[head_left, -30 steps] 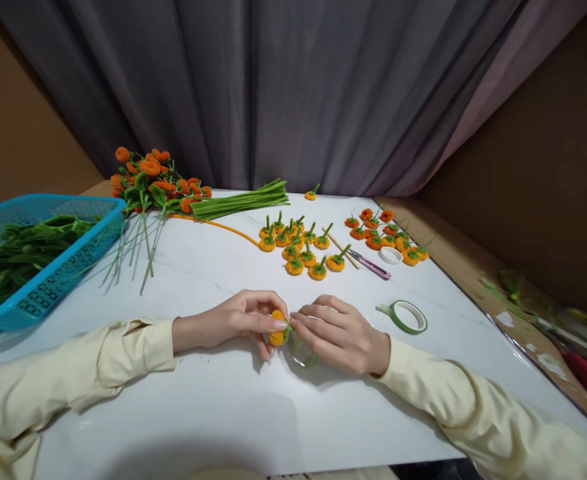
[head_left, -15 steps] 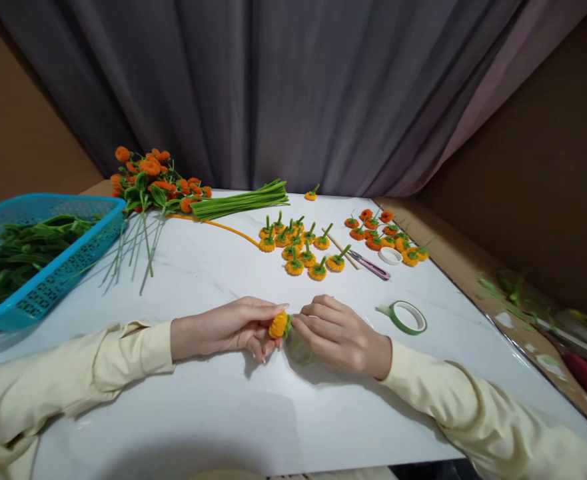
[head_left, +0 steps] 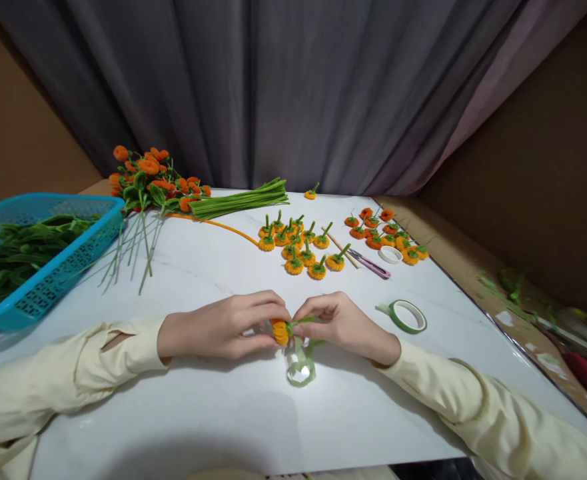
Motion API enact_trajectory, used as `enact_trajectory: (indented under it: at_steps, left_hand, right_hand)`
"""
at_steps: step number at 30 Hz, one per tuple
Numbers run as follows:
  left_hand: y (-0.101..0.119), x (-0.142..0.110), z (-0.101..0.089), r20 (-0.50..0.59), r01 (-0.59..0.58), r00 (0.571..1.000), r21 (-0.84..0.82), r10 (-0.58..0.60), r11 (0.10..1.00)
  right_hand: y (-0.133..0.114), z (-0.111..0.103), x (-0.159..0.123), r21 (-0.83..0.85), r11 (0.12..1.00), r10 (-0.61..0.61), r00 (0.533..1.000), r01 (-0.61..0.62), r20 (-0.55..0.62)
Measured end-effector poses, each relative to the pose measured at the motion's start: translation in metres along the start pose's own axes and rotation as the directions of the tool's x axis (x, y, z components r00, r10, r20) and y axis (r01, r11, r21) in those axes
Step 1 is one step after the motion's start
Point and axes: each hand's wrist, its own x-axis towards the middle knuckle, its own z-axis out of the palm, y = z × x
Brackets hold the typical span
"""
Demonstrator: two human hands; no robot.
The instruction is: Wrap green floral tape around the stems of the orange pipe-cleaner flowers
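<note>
My left hand (head_left: 228, 325) is closed on a small yellow-orange chenille flower head (head_left: 280, 331), which lies on its side between thumb and fingers. My right hand (head_left: 344, 327) pinches at the green stem (head_left: 300, 321) on the flower's right side. Whether a strip of tape is also between the right fingertips is too small to tell. Just below them on the table lies a clear, shiny thing with pale green edges (head_left: 301, 372), partly hidden by the fingers. Right of my right hand is a roll of green floral tape (head_left: 409, 317) with its end loose.
Several yellow flower heads with green stems (head_left: 306, 253) stand mid-table. Beside them lie purple-handled scissors (head_left: 370, 265), a thin stick, a white ring (head_left: 390, 255) and orange flower heads (head_left: 370, 230). Green stems (head_left: 243, 200), orange flowers (head_left: 148, 167) and a blue basket of leaves (head_left: 68, 267) are left.
My left hand has turned palm down over the flower head. My right fingers now pinch its stem, and the clear thing below shows more. Objects on the table stay put.
</note>
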Motion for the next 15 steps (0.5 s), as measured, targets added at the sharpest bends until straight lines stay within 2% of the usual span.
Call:
enact_trajectory:
  at_steps: [4,9,12,15]
  left_hand:
    - [-0.0005,-0.0007,0.0028,-0.019,-0.03,0.999,0.004,0.031,1.0]
    - [-0.0036,-0.0016,0.004,-0.116,-0.081,0.99,0.014,0.083,0.997]
    - [-0.006,-0.0035,0.0039,-0.136,-0.101,0.985,0.06,0.108,0.993]
    - [-0.0082,-0.0052,0.0038,-0.114,-0.094,0.987,0.139,0.11,0.986]
  right_hand:
    - [-0.001,0.0018,-0.0002,0.151,0.987,0.041,0.997,-0.05,0.062]
    - [-0.0033,0.0002,0.001,0.3,0.947,0.062,0.983,-0.113,0.174]
    - [-0.003,-0.0016,0.0019,0.342,0.93,0.064,0.974,-0.137,0.217]
    - [-0.0027,-0.0017,0.002,0.332,0.935,0.057,0.979,-0.122,0.197]
